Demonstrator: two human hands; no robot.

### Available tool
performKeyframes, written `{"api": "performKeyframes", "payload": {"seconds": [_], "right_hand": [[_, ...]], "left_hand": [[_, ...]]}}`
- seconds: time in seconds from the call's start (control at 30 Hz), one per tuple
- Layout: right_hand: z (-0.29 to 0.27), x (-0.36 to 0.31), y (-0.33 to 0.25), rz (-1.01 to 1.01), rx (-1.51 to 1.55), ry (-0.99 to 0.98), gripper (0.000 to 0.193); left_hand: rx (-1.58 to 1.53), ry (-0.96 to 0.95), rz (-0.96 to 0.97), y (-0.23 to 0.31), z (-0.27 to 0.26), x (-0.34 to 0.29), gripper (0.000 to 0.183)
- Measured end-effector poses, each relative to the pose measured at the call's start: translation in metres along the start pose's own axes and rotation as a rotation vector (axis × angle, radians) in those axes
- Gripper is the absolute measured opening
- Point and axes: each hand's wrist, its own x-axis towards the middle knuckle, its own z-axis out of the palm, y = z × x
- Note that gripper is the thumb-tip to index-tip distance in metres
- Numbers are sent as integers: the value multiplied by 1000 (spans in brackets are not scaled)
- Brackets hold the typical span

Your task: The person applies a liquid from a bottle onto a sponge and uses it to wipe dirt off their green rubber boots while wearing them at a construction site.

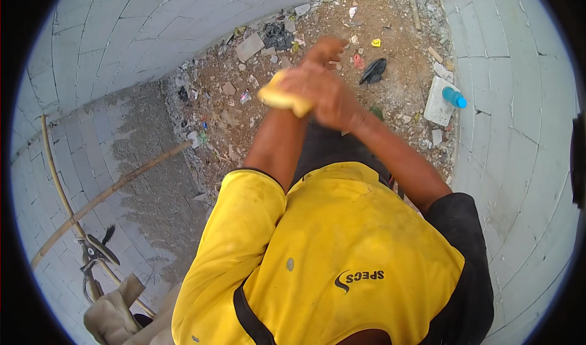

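My right hand [322,94] is closed on a soft yellow sponge [284,98], pressing it against my left forearm just below the wrist. Motion blurs this hand and the sponge's edges. Beyond it, my left hand [323,50] reaches out over the ground, holding nothing that shows, its fingers apart and pointing to the right. The right hand hides part of the left wrist.
Grey block walls [506,131] stand on both sides. Rubble and litter cover the dirt ground [390,39]. At right, a blue bottle [454,97] lies on a pale block [437,104]. Bamboo poles [116,185] cross at left, near hanging cloth [113,314].
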Motion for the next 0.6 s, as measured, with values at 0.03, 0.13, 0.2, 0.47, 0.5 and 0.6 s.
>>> {"api": "performKeyframes", "payload": {"seconds": [0.03,0.13,0.2,0.47,0.5,0.6], "right_hand": [[-7,6,68,86,-150,-10,35],[-23,36,142,532,-126,285,34],[-2,75,112,542,109,265,36],[-29,203,205,856,931,992,24],[-45,204,247,879,988,1007,30],[-75,223,335,994,861,910,45]], "left_hand": [[-915,-270,29,-11,-22,26,27],[-1864,-260,47,32,-56,93,38],[-1997,-41,-93,46,-113,116,43],[-1731,-385,366,60,-239,182,75],[-1707,-442,338,78,-235,171,75],[-1624,-703,523,128,-261,137,69]]}}
